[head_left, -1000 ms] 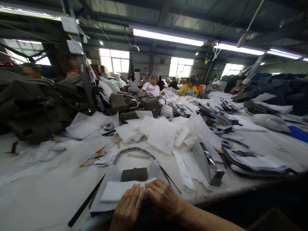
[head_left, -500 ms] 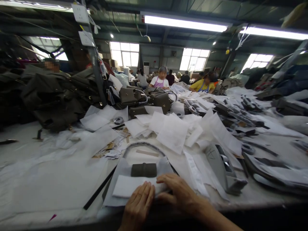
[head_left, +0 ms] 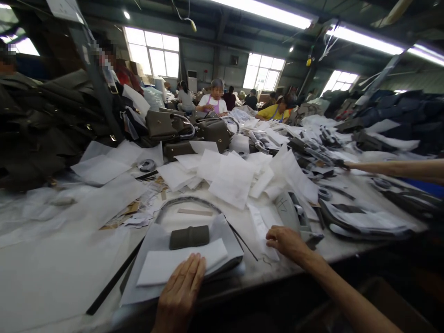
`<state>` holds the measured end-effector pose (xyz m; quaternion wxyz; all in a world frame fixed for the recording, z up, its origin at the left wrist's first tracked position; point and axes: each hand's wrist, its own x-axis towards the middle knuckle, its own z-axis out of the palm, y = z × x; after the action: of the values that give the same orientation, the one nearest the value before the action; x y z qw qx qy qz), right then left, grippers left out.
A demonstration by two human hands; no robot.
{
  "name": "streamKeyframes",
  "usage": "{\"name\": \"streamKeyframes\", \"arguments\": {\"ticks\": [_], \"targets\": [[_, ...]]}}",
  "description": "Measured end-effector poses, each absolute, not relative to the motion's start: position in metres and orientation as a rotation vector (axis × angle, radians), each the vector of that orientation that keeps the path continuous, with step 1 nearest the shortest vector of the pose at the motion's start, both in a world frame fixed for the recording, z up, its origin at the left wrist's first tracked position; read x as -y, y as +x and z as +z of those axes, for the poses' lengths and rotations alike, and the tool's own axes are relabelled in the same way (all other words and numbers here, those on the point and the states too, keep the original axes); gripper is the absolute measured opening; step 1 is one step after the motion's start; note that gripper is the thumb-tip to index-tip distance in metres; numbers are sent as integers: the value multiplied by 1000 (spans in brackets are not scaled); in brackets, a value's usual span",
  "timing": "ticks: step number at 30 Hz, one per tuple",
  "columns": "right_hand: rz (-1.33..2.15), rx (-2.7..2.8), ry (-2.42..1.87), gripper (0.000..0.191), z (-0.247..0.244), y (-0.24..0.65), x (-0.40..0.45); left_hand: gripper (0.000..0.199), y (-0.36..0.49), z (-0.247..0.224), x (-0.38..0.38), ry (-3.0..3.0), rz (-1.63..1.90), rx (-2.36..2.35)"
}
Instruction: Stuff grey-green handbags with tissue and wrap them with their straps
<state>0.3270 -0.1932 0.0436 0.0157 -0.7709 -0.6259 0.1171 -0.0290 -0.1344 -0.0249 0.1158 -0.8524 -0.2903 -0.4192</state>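
My left hand (head_left: 183,282) lies flat, fingers stretched, on a folded white sheet (head_left: 156,268). That sheet rests over a thin paper on a dark bag (head_left: 231,263), whose wrapped handle (head_left: 189,200) arches behind. A dark olive flap piece (head_left: 189,237) shows just beyond the white sheet. My right hand (head_left: 286,240) is over a white strip (head_left: 258,226) beside a grey tape dispenser (head_left: 294,212); its fingers are bent, and what they hold, if anything, is too small to make out.
White paper sheets (head_left: 232,180) lie heaped in the middle. Dark bags (head_left: 41,125) are piled at the left. Another person's arm (head_left: 398,169) reaches in from the right. A flat dark bag (head_left: 364,222) lies near the right front edge.
My right hand has left the folded sheet and moved right to the white strip near the dispenser. My left hand stays on the sheet. Another person's arm has appeared at the right. The view has shifted.
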Motion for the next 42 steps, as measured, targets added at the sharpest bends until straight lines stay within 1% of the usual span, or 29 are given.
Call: {"name": "streamKeyframes", "arguments": {"ticks": [2, 5, 11, 16, 21, 23, 27, 30, 33, 37, 42], "targets": [[376, 2033, -2415, 11, 35, 322, 196, 41, -32, -22, 135, -2524, -1134, 835], [249, 2143, -2395, 17, 22, 318, 197, 41, -35, -16, 135, -2531, -1046, 804], [198, 2129, -2349, 17, 7, 321, 194, 41, -30, -12, 136, -2509, -1104, 818], [270, 2004, -2307, 13, 23, 333, 194, 42, -31, -15, 137, -2508, -1066, 828], [529, 1672, -2149, 14, 50, 345, 199, 41, -34, -17, 137, -2508, -1008, 826], [554, 1673, -2117, 16, 54, 345, 204, 41, -34, -17, 137, -2498, -1011, 822], [592, 1967, -2125, 13, 44, 336, 220, 42, -33, -18, 136, -2481, -1020, 793], [543, 2092, -2166, 23, 32, 328, 229, 41, -32, -16, 136, -2467, -1057, 786], [492, 2044, -2178, 19, 23, 328, 230, 40, -30, -14, 136, -2466, -1075, 798], [565, 1932, -2113, 10, 18, 339, 227, 41, -29, -11, 137, -2463, -1063, 797], [652, 1857, -2075, 15, 19, 350, 227, 42, -30, -13, 138, -2460, -1086, 808]]}}
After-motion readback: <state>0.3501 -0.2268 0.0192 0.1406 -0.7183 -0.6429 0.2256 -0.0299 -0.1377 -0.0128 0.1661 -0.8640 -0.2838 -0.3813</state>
